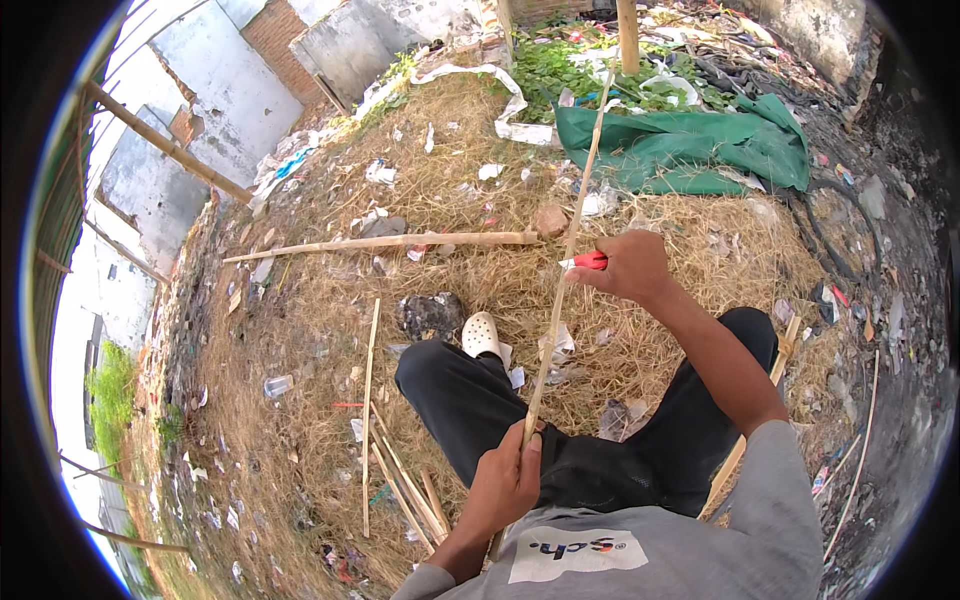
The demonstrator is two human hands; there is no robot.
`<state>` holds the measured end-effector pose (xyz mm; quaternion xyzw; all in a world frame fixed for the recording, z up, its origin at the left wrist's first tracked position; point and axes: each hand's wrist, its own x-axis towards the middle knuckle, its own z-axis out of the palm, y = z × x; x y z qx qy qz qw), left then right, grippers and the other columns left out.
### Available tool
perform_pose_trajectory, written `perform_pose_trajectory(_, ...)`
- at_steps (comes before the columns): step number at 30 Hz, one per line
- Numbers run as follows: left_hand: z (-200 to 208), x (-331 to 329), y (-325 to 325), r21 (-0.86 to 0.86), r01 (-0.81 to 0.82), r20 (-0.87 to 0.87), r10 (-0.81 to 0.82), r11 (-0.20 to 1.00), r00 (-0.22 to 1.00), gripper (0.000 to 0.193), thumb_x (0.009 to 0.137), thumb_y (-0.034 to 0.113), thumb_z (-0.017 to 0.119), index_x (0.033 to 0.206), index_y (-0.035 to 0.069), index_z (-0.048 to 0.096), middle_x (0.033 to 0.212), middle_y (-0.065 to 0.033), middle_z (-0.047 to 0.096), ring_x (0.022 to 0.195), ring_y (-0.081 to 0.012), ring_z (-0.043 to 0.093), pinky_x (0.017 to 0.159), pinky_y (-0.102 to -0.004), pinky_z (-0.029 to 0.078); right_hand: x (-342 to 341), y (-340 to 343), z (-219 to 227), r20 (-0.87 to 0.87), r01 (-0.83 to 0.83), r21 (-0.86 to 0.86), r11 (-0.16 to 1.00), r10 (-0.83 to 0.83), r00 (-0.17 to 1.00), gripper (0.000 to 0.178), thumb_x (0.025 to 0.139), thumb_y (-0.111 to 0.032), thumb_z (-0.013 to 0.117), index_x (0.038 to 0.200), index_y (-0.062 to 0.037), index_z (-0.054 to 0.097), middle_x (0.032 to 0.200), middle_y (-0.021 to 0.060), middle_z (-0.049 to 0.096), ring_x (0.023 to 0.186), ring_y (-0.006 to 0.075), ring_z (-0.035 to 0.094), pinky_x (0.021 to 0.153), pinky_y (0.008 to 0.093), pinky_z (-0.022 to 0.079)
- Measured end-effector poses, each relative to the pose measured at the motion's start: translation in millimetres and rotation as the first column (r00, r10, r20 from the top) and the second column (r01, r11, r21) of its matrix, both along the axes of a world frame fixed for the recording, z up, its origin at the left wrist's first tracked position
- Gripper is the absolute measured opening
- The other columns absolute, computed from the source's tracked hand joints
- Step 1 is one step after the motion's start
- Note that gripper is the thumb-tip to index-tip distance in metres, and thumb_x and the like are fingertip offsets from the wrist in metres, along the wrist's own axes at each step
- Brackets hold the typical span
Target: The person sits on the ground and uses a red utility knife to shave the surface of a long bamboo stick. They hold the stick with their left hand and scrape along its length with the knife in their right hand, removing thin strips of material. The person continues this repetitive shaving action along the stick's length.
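One long, pale wooden strip (552,335) slanted up from the lap (600,478), seemingly light, springy and best held toward its lower end. There the left hand's (508,480) fingers were closed; the right hand's (634,266) gripped a red knife (592,261), blade at the strip, above dry grass (455,200).

The long bamboo strip (553,330) made the main obstacle, running from the left hand (508,480) past the red cutter (593,261) in the right hand (632,266). Between this strip and the right forearm (728,350), there was open room for passing above the dry grass (645,350). On the left, a low path met the bent left knee (432,375), the dark lump (430,316) and the thin stick (371,420), while higher the air was free. Farther ahead, the bamboo pole (400,242) lay crosswise.
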<state>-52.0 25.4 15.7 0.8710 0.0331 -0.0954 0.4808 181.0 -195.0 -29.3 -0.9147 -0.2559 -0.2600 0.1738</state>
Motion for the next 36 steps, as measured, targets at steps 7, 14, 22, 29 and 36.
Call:
perform_pose_trajectory(7,12.7,-11.6,7.0,-0.08,0.037,-0.107,-0.046,0.996,0.993,0.03,0.102,0.025,0.045,0.118,0.003,0.057,0.057,0.0004,0.041,0.053,-0.0068,0.04,0.05,-0.0269,0.033,19.6,-24.8,5.3,0.073,0.094,-0.012,0.996,-0.093,0.993,0.072,0.068,-0.081,0.059,0.054,-0.0106,0.063,0.044,0.0079,0.051,0.04,0.0269,0.053,0.041,0.0376,0.041)
perform_pose_trajectory(14,5.3,-45.7,31.1,-0.202,0.137,-0.22,-0.181,0.97,0.958,0.034,0.103,0.027,0.044,0.12,0.0,0.056,0.057,0.0055,0.041,0.052,-0.0019,0.038,0.049,-0.0222,0.028,62.9,-74.3,12.3,-0.249,0.521,0.129,0.844,-0.481,0.84,0.075,0.081,-0.078,0.048,0.058,-0.0078,0.065,0.052,0.0122,0.057,0.052,0.0326,0.06,0.048,0.0411,0.046)
perform_pose_trajectory(22,-52.5,-30.4,21.9,-0.807,-0.086,-0.266,-0.23,0.584,0.936,0.037,0.105,0.029,0.042,0.122,-0.003,0.05,0.061,0.0068,0.035,0.047,-0.0019,0.029,0.044,-0.0205,0.024,37.8,-43.8,7.2,-0.614,0.34,0.69,0.639,0.269,0.742,0.07,0.088,-0.071,0.05,0.062,-0.006,0.053,0.045,-0.0029,0.033,0.039,0.0088,0.035,0.039,0.0275,0.027)
perform_pose_trajectory(29,-83.4,34.5,-27.2,-0.601,0.242,0.001,-0.303,0.762,0.953,0.041,0.104,0.03,0.04,0.13,-0.001,0.046,0.081,-0.0069,0.057,0.067,-0.0138,0.056,0.061,-0.0261,0.045,0.2,4.5,52.4,-0.506,0.262,0.853,0.451,0.593,0.627,0.032,0.095,-0.036,0.064,0.081,-0.0085,0.053,0.054,-0.0083,0.035,0.042,0.0025,0.027,0.04,0.0242,0.021)
perform_pose_trajectory(36,41.9,104.6,9.5,-0.045,-0.032,0.916,0.054,0.998,0.397,0.038,0.096,0.014,0.051,0.128,-0.005,0.049,0.117,-0.0207,0.059,0.105,-0.0306,0.058,0.085,-0.0387,0.048,24.0,2.6,147.8,-0.454,-0.033,0.664,0.747,0.438,0.776,0.048,0.092,-0.05,0.062,0.07,-0.0076,0.054,0.052,-0.0057,0.037,0.047,0.0061,0.037,0.045,0.0277,0.029)
